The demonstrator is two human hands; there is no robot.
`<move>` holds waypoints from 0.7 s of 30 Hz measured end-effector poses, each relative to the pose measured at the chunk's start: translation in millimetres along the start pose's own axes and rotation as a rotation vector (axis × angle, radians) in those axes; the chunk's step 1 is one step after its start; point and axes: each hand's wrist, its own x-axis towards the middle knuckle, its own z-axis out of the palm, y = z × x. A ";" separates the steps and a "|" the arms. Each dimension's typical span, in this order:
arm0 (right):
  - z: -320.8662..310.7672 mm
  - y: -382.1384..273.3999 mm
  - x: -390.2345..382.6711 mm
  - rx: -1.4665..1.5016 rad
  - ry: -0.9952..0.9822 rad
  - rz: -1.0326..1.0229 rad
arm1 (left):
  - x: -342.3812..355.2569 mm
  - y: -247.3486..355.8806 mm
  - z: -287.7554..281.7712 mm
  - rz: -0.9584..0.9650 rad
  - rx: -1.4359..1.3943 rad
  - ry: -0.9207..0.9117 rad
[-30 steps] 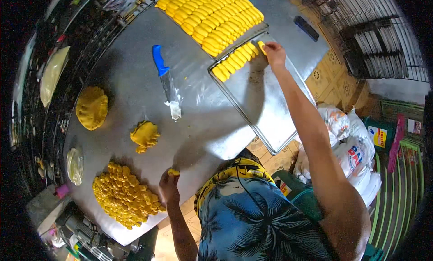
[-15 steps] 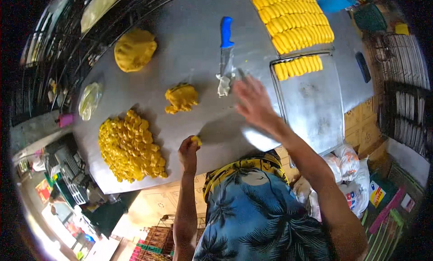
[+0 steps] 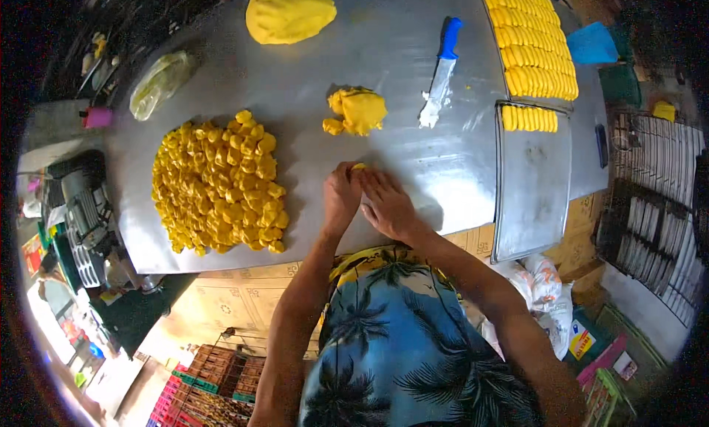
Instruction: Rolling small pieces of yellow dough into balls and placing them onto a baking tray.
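Observation:
Near the table's front edge, both of my hands meet over a small piece of yellow dough (image 3: 359,166). My left hand (image 3: 342,200) is closed around the piece, which shows only as a bit of yellow at the fingertips. My right hand (image 3: 389,207) lies against it with fingers stretched out, touching the left hand. Just beyond them sits a torn lump of yellow dough (image 3: 362,111) with a smaller bit beside it. To the left spreads a wide heap of glossy yellow-brown lumps (image 3: 218,187).
A blue-handled knife (image 3: 445,67) lies beyond my right hand, white paste at its tip. At right, a metal tray (image 3: 533,183) carries one row of yellow dough rolls; a fuller tray of rolls (image 3: 528,47) is behind. A large dough mound (image 3: 290,14) and plastic bag (image 3: 161,85) are far left.
My right hand has come down and left from beside the knife to join my left hand at the dough piece. The view has shifted, moving the table's contents in the picture.

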 end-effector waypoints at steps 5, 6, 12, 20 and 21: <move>14.4 -26.2 21.8 -0.225 -0.019 0.069 | -6.9 -2.6 -14.6 0.090 0.136 -0.192; 14.4 -25.6 22.8 -0.213 0.065 0.066 | -11.8 -1.9 -12.5 0.336 0.304 -0.096; 1.6 12.4 3.8 -0.087 0.067 -0.173 | -35.5 1.9 -20.9 0.392 0.698 -0.265; -38.5 76.5 56.8 -0.061 0.142 -0.215 | -36.1 -4.8 -7.7 0.165 0.710 -0.028; -39.5 83.2 65.3 -0.053 0.141 -0.221 | -37.0 -6.6 -5.6 0.146 0.732 -0.030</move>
